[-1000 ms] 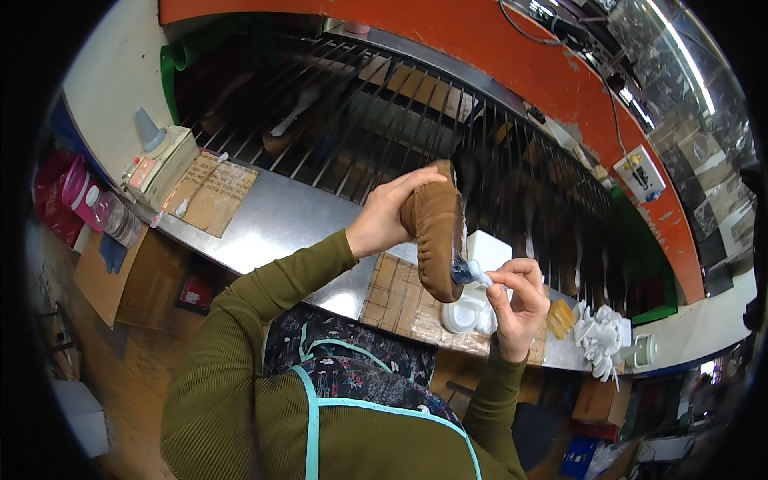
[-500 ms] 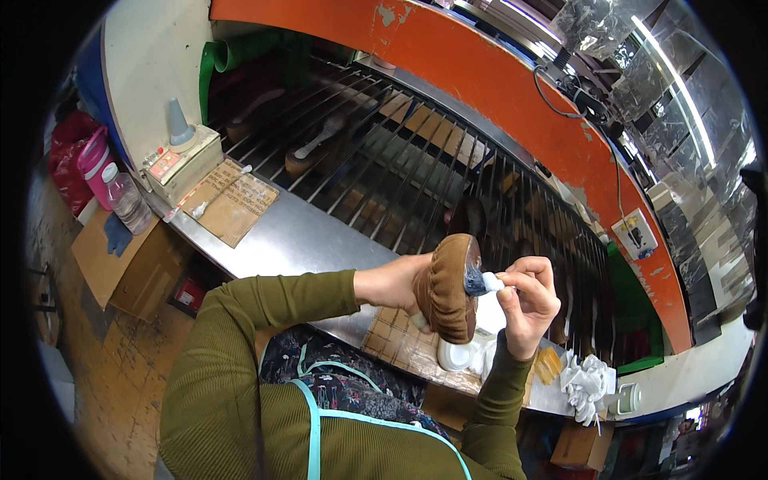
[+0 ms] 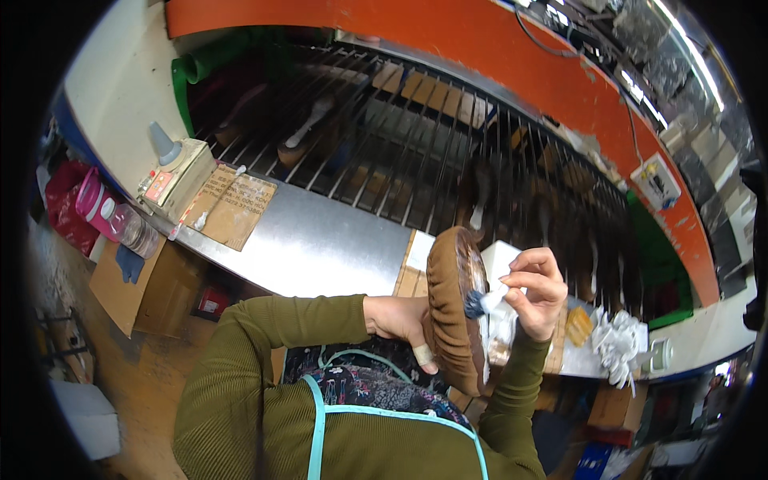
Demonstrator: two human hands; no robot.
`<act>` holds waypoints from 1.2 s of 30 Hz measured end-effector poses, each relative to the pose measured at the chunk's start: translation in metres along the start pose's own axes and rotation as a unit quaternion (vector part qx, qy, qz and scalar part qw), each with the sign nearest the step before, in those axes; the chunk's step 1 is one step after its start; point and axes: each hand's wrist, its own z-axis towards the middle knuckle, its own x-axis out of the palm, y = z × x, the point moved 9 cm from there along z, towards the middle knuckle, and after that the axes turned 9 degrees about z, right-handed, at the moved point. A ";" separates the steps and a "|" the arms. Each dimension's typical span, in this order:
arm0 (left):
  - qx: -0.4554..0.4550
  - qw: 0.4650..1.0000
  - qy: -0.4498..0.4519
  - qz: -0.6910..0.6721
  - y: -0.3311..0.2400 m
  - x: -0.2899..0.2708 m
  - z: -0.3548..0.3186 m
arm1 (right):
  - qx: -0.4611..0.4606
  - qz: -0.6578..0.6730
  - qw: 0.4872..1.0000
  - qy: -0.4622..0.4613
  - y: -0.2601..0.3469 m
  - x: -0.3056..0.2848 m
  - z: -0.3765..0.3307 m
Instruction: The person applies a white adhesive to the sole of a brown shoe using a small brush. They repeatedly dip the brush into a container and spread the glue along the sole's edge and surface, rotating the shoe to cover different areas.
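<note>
A brown suede shoe [image 3: 448, 308] with a gathered, pleated side is held up on its edge, its underside facing right. My left hand [image 3: 402, 320] grips it from the left; a pale wrap covers the thumb. My right hand [image 3: 538, 292] pinches the white handle of a small brush [image 3: 478, 303], whose dark bristles touch the underside. Wet, whitish streaks show along that face. Behind the brush stands a white container [image 3: 499, 258], partly hidden by the shoe and my right hand.
Beyond the metal ledge [image 3: 320, 240], a rack of dark bars [image 3: 384, 180] carries several shoes under an orange panel [image 3: 360, 24]. Cardboard [image 3: 240, 210] and a small control box [image 3: 178, 180] lie left. White gloves or rags [image 3: 620, 344] and a yellow block [image 3: 578, 326] sit right.
The shoe has turned so it looks longer and more upright, its lower end now further down. The brush has moved slightly lower on its underside. The whole view has shifted a little.
</note>
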 end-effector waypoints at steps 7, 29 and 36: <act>0.013 0.991 -0.129 0.020 0.022 -0.039 -0.011 | 0.280 -0.015 0.937 -0.209 -0.050 -0.069 -0.164; 0.275 0.924 -0.007 -0.265 -0.003 -0.096 -0.022 | 0.463 -0.213 0.832 -0.217 -0.090 -0.096 -0.254; 0.240 0.910 -0.288 -0.177 0.056 -0.133 0.002 | 0.501 0.088 0.810 -0.292 -0.105 -0.073 -0.265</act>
